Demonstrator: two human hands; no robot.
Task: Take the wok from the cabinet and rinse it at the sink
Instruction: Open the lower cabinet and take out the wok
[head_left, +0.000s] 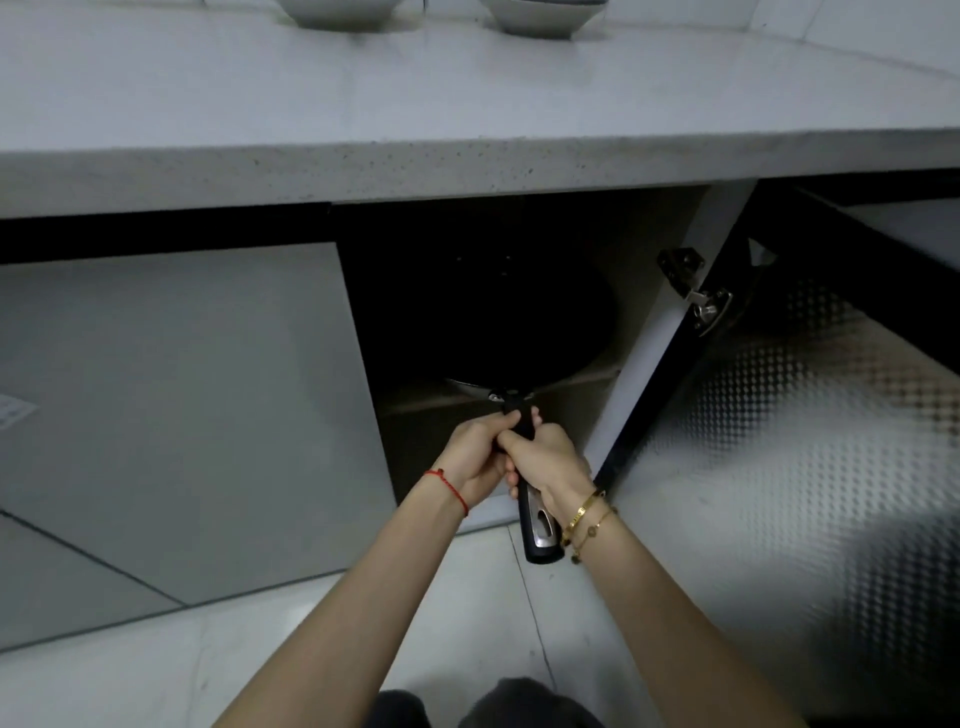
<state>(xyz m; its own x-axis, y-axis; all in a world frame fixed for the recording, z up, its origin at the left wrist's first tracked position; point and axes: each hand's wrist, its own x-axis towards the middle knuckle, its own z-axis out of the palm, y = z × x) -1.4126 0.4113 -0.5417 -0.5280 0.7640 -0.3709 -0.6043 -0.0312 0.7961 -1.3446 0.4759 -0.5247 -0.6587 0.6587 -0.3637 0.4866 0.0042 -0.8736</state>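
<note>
A black wok (519, 332) sits inside the open lower cabinet (654, 291), its bowl mostly lost in the dark interior. Its long black handle (540, 530) with a metal end sticks out toward me over the floor. My left hand (470, 460) and my right hand (550, 460) are both wrapped around the handle near the pan, side by side. The sink is out of view.
The cabinet door (810, 441) with a dimpled metal inner face stands swung open on the right, held by a hinge (696, 291). A closed grey door (182, 405) is on the left. The pale countertop (415, 104) overhangs above, with two bowls (337, 13) at its back.
</note>
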